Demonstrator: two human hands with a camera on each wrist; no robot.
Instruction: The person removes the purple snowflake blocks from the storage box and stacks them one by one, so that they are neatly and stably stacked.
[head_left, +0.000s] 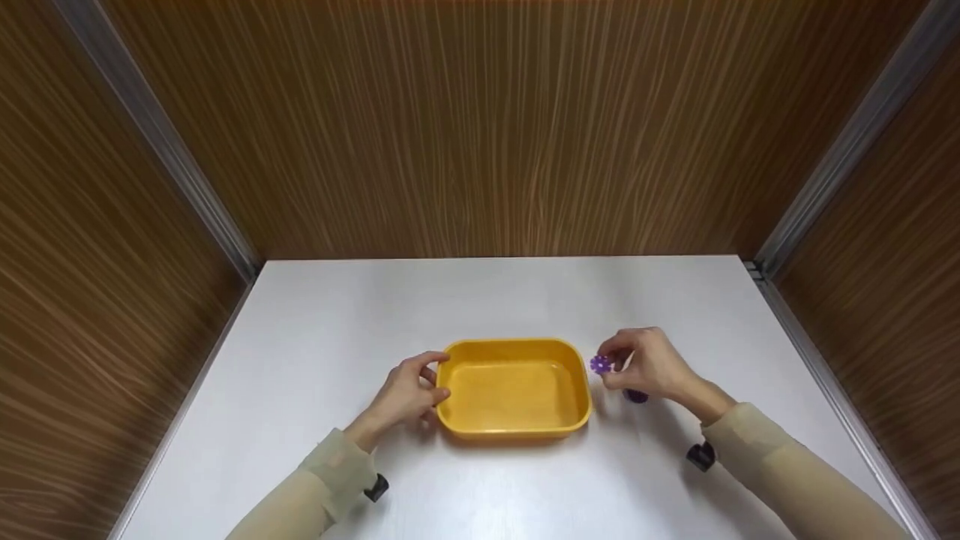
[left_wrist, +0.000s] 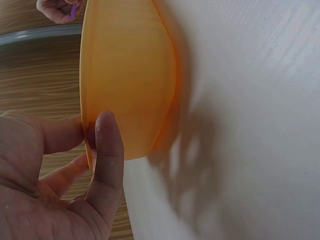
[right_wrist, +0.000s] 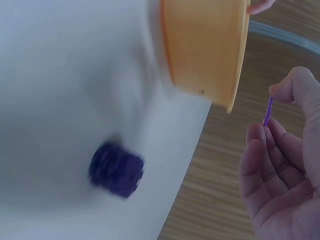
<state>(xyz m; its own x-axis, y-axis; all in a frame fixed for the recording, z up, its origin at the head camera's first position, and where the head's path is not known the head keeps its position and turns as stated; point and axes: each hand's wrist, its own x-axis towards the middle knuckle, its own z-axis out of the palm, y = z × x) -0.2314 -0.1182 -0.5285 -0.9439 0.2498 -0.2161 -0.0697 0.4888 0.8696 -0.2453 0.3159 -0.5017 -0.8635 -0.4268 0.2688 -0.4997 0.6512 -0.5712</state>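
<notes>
A yellow-orange plastic tub (head_left: 514, 433) with rounded corners stands on the white table. My left hand (head_left: 405, 390) pinches its left rim between thumb and fingers; in the left wrist view fingers (left_wrist: 107, 150) press the outer wall. On the other side my right hand (head_left: 649, 366) holds a thin purple notched disc (head_left: 601, 364) between thumb and fingertips, just beyond the tub's right rim. The right wrist view shows this disc (right_wrist: 268, 111) edge-on, raised above the table. Below the right hand sits a short stack of dark purple discs (right_wrist: 117, 170), mostly covered by the hand in the head view.
The white tabletop (head_left: 330, 315) meets a wood-grain panel (head_left: 480, 135) at the back. More wood-grain panels rise on the left and right, with metal strips (head_left: 817, 382) along their edges. A dark wrist strap part (head_left: 701, 456) hangs under the right sleeve.
</notes>
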